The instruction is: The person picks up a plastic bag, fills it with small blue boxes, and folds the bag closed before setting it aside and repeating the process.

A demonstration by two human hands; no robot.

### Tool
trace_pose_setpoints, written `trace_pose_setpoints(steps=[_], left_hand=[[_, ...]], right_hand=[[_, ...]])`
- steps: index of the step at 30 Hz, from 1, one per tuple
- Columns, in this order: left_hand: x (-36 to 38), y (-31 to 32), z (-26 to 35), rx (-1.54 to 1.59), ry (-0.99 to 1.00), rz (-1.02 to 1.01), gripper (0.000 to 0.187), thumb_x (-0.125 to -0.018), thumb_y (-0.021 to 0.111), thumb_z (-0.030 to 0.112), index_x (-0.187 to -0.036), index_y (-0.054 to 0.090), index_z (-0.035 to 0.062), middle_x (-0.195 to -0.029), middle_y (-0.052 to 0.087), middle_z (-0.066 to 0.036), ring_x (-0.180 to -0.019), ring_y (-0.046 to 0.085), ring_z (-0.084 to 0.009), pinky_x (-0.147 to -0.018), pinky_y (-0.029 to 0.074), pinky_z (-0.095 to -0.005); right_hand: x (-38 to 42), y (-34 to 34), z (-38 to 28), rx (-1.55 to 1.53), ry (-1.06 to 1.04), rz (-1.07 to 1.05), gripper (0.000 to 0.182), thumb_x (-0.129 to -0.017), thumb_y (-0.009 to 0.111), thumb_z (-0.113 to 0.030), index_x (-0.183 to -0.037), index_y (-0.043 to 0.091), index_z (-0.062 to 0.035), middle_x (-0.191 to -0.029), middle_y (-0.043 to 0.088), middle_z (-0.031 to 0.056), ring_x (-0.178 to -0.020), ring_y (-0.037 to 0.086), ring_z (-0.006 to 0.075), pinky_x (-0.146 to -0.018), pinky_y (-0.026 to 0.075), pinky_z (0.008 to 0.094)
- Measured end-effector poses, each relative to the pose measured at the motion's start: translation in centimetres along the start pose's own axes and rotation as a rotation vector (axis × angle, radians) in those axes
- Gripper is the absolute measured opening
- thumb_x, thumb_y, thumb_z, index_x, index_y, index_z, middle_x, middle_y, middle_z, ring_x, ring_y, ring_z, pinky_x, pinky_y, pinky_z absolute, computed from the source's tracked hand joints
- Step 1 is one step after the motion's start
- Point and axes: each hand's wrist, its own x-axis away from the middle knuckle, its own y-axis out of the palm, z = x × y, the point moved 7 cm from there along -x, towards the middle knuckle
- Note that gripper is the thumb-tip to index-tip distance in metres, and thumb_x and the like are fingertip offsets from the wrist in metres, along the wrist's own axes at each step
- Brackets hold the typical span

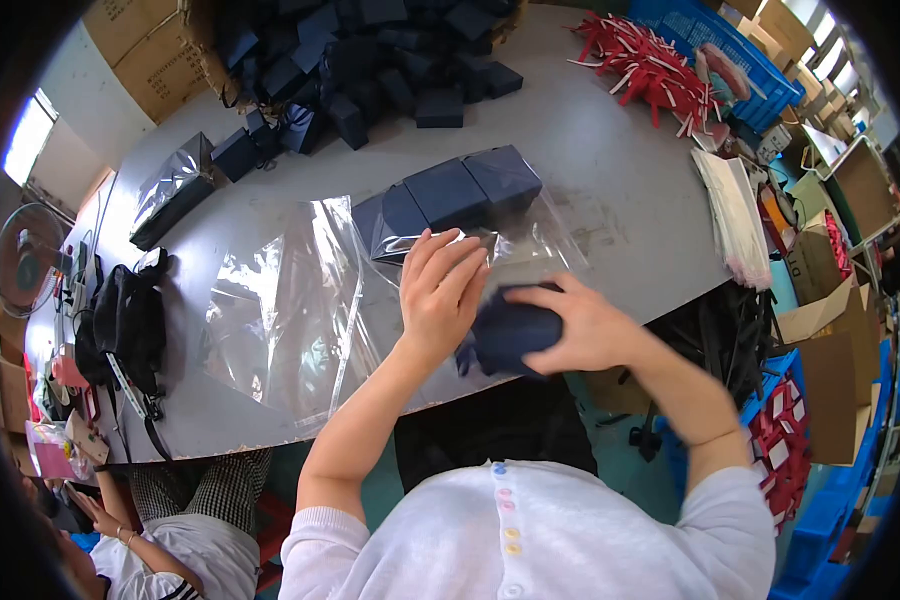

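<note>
My right hand (592,328) grips a small dark blue box (515,330) near the front table edge, slightly smeared by motion. My left hand (442,292) has its fingers stretched out and lies at the near side of a row of dark blue boxes (445,193). Clear plastic is around part of that row, and its right end sticks out past the boxes. To the left, a large clear plastic bag (280,310) lies flat on the table, partly under my left forearm. Whether my left fingertips press the film or a box is hard to see.
A heap of dark blue boxes (440,108) fills the back of the grey table (620,190). A wrapped row of boxes (173,190) and a black bag (130,325) are at left. Red ribbons (650,75) and stacked plastic bags (732,215) lie right. Another person (195,550) sits at lower left.
</note>
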Motion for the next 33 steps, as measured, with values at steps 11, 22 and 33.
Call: trace_pose_setpoints(steps=[11,22,33], left_hand=[[5.9,1.9,4.7,0.174,0.188,-0.179,0.039,-0.072,0.074,0.006,-0.110,0.066,0.0004,-0.122,0.060,-0.016,-0.120,0.055,-0.0324,-0.104,0.042,-0.0503],[-2.8,-0.2,-0.4,0.483,-0.033,-0.622,0.030,-0.076,0.067,0.006,-0.106,0.068,0.0029,-0.105,0.068,-0.015,-0.096,0.068,-0.0296,-0.078,0.057,-0.0369],[-13.9,22.3,-31.1,-0.494,-0.026,-1.078,0.102,-0.066,0.078,0.029,-0.151,0.027,0.0072,-0.146,0.034,-0.029,-0.137,0.032,-0.0447,-0.117,0.021,-0.0499]], right_hand=[[-1.8,1.2,3.3,0.337,0.116,0.942,0.067,-0.070,0.078,-0.019,-0.129,0.050,-0.0050,-0.138,0.039,0.0225,-0.120,0.045,0.0415,-0.097,0.042,0.0490],[-5.1,-9.7,9.6,-0.116,-0.074,1.013,0.016,-0.076,0.060,0.002,-0.090,0.067,-0.0004,-0.075,0.067,0.0126,-0.064,0.066,0.0212,-0.060,0.053,0.0304],[-45.7,-15.7,21.9,0.665,-0.039,0.151,0.092,-0.067,0.068,-0.001,-0.149,0.030,-0.0213,-0.147,0.039,0.0106,-0.137,0.037,0.0342,-0.105,0.041,0.0463]])
